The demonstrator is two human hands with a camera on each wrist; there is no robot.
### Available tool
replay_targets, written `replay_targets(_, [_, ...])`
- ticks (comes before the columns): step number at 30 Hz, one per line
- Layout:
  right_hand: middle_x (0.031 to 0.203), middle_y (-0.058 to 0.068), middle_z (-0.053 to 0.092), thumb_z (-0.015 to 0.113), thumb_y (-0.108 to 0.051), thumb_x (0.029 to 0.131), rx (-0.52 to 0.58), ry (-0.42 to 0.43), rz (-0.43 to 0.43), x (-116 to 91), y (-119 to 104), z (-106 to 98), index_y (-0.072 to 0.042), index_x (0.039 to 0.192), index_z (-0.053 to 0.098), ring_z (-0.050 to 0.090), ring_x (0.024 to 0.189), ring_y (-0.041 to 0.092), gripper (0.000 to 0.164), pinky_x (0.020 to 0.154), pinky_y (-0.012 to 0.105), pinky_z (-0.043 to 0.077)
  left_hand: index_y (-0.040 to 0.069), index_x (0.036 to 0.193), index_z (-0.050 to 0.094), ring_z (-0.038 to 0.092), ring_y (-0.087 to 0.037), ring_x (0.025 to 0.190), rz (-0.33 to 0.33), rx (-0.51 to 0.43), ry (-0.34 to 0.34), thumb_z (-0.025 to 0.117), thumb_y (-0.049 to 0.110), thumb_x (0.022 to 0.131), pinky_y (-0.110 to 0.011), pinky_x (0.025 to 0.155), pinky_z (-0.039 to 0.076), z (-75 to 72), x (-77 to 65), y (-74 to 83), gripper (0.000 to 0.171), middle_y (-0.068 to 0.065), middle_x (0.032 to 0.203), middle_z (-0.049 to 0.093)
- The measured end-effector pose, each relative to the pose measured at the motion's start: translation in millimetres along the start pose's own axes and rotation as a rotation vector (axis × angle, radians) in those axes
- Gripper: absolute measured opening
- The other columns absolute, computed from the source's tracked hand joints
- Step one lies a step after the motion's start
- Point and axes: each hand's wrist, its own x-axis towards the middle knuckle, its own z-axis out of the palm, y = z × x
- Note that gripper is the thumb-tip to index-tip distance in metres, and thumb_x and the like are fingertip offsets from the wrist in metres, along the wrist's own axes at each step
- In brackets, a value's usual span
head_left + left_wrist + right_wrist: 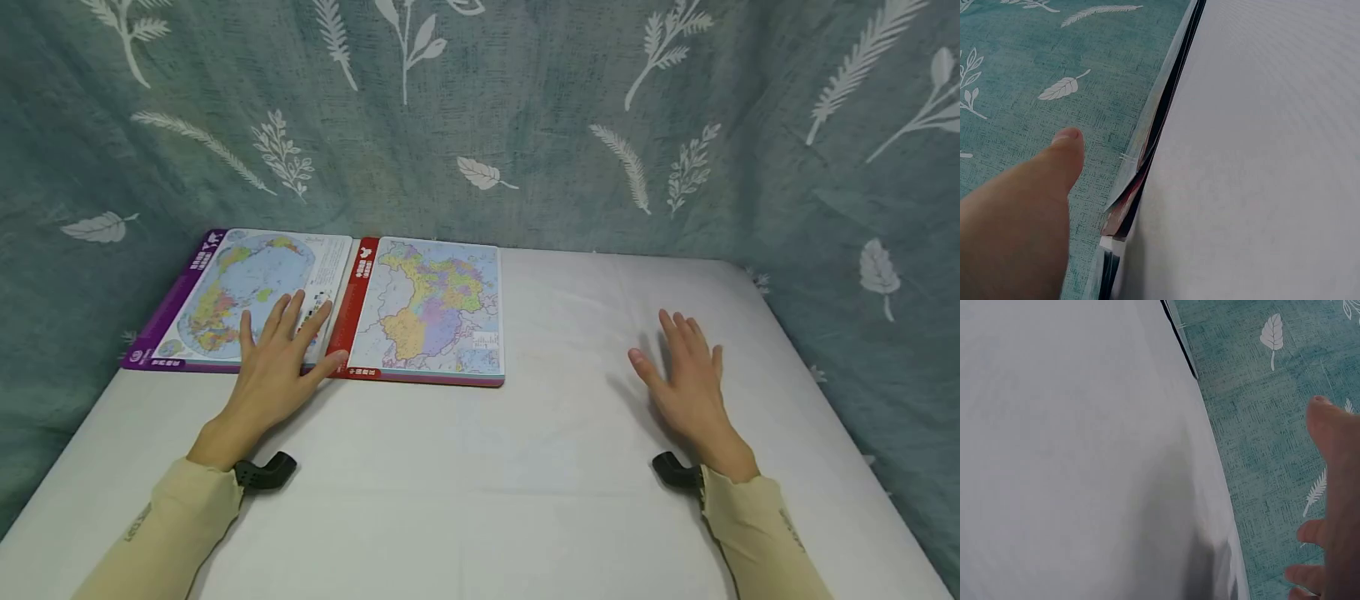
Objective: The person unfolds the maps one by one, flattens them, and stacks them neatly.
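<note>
In the head view two map boards lie side by side at the back left of the table. The left one is a purple-edged world map [262,283]; the other, a red-edged map board [427,308], shows regions in several colours. My left hand [281,358] is spread over the front of the world map, its thumb overlapping the red edge, and it grips nothing. To the right of the boards, my right hand [686,379] is held over bare cloth with straight fingers and holds nothing. In the left wrist view the layered board edge [1125,206] shows beside the thumb.
A white cloth [480,467] covers the table. Behind it and at both sides hangs a blue-green curtain [540,150] with white leaf prints. Black wrist devices are worn at both sleeve cuffs, the left one [266,472] near the table's front left.
</note>
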Motion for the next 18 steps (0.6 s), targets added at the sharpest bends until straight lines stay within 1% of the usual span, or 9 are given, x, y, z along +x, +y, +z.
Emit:
replay_targets(8, [0.170,0.029,0.022,0.055,-0.051,0.105,0.026,-0.019,0.034,-1.8,-1.6,6.2,-0.007,0.166,0.028,0.012,0.160,0.050,0.080,0.118,0.080,0.001,0.021,0.164,0.040,0.020,-0.044,0.159,0.004,-0.005,0.002,0.060,0.063,0.098,-0.077,0.119,-0.004,2.2,-0.7,-0.6,0.081,-0.022,0.172,0.026])
replay_targets(13, [0.169,0.031,0.025,0.055,-0.049,0.106,0.043,-0.019,0.026,-3.9,-2.9,9.2,-0.005,0.165,0.030,0.014,0.159,0.052,0.078,0.117,0.081,0.001,0.021,0.163,0.042,0.019,-0.045,0.159,0.008,-0.014,0.000,0.061,0.062,0.098,-0.078,0.119,-0.005,3.4,-1.9,-0.2,0.079,-0.022,0.172,0.026])
replay_targets(18, [0.169,0.030,0.025,0.057,-0.050,0.105,0.039,-0.027,0.017,-2.0,-12.7,13.6,-0.003,0.164,0.032,0.014,0.159,0.051,0.080,0.117,0.080,0.003,0.018,0.162,0.043,0.019,-0.044,0.159,0.008,-0.023,-0.006,0.062,0.059,0.098,-0.077,0.120,-0.006,2.2,-0.7,0.9,0.078,-0.022,0.171,0.027])
